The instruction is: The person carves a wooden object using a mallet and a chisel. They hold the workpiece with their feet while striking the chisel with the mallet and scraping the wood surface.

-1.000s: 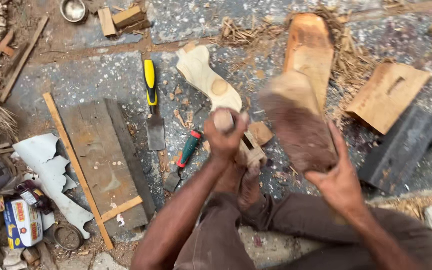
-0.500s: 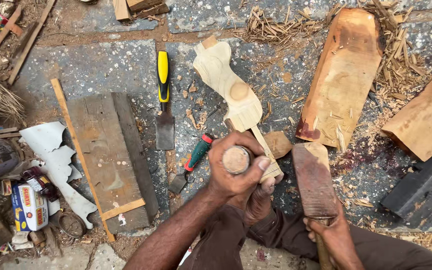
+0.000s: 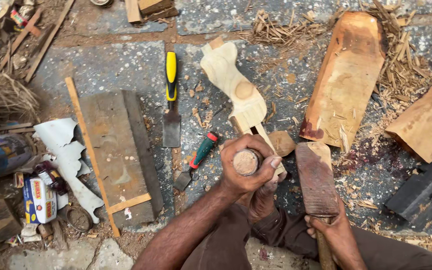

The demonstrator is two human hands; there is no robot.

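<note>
Pale carved wooden workpiece [image 3: 236,87] lying on the speckled grey stone floor [image 3: 111,65], long axis running diagonally from upper left to lower right, rounded end toward the top, squared narrow end pointing at the hands. Smooth, light, freshly cut surface with one round knot.

Left hand [image 3: 248,167] wrapped in a fist round a round-topped wooden chisel handle [image 3: 246,162], fingers curled tight and pressed together, worn flat end of the handle showing between thumb and forefinger, blade hidden beneath the hand at the workpiece's lower end.

Right hand [image 3: 333,232] closed about the shaft of a dark, battered wooden mallet [image 3: 317,177], head upright just right of the fist, fingers clamped.

Nearby, left of the workpiece: yellow-and-black-handled flat chisel [image 3: 171,97] pointing down; red-and-green-handled small chisel [image 3: 198,157] slanting down-left. Rough reddish bark-edged wood slab [image 3: 348,77] at right amid splinters.
</note>
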